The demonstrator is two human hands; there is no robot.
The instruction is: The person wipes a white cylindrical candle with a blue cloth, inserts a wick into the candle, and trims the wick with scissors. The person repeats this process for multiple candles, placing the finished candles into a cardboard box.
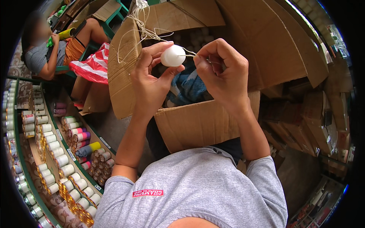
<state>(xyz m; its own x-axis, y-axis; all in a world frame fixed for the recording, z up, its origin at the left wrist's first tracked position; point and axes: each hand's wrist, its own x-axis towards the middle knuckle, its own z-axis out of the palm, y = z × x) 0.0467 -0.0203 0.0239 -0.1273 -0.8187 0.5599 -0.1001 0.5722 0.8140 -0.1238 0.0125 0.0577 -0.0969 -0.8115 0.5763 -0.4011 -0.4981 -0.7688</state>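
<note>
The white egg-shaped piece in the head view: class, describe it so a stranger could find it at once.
Start at the big open cardboard box in the middle. Above its opening, the left hand pinches the white egg-shaped piece while the right hand holds a thin pale string to it. Nothing else nearby is as smooth, rounded and plain white.

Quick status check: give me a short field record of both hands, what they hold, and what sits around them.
left hand: grips a white ball between thumb and fingers
right hand: pinches a thin pale string at the ball's side
string: loose loops trail up and left over the box flap
below hands: open cardboard box with blue cloth inside
left side: shelves of cylindrical rolls
upper left: another person seated, holding a yellow tube
</note>
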